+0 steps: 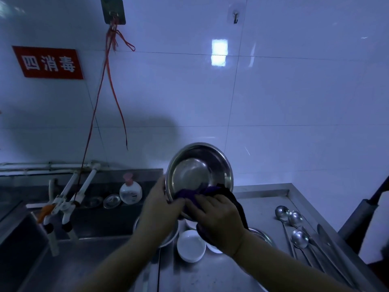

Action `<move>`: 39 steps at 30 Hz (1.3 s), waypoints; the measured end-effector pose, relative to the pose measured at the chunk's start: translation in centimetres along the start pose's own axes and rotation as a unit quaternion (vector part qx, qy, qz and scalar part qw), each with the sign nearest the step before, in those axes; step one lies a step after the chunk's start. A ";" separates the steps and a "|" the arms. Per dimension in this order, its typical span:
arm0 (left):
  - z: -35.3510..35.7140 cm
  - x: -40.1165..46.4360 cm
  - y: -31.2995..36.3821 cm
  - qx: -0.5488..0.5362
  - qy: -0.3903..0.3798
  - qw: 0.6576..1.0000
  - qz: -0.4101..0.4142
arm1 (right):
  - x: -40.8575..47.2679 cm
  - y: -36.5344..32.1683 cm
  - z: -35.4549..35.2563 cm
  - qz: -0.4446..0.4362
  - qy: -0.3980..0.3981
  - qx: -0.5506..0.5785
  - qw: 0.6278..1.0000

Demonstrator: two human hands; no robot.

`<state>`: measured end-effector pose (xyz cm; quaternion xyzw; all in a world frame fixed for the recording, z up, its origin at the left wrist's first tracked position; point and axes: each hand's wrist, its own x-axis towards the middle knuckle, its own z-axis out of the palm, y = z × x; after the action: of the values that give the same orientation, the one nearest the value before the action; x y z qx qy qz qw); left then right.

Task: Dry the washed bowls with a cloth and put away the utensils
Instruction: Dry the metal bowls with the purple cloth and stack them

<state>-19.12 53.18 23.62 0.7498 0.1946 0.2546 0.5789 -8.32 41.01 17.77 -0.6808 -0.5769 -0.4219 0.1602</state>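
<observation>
Steel tabletop [263,199] is filling the lower frame; at centre the left hand [156,204] is gripping a tilted steel bowl [200,170] by its rim, while the right hand [219,221] is clenching a purple cloth [189,193] (bunched) against its lower inside.

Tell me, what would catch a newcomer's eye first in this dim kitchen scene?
Probably the shiny steel bowl tilted up at the centre, gripped at its rim by the left hand while the right hand presses a dark purple cloth against its lower edge. Next, the red sign with white characters on the tiled wall at upper left, and the long ladles lying on the steel counter to the right.
</observation>
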 end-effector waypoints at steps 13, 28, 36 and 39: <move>-4.4 3.4 0.8 0.177 -0.193 0.965 0.009 | -2.8 1.1 -0.4 -0.155 -0.115 -0.014 0.981; -2.1 1.3 -2.4 0.053 0.023 0.998 0.018 | -0.3 -1.3 -0.8 -0.006 -0.277 0.090 0.957; -2.7 0.9 -0.3 0.118 -0.050 0.991 0.045 | 2.5 2.3 -2.9 -0.045 -0.320 -0.021 0.946; -2.6 0.7 0.0 0.106 -0.045 0.992 0.050 | 2.1 2.1 -2.5 -0.019 -0.168 -0.016 0.986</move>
<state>-20.15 55.54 24.28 0.8265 0.1564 0.2277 0.4905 -7.35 40.06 21.41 -0.7333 -0.6016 -0.3140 0.0420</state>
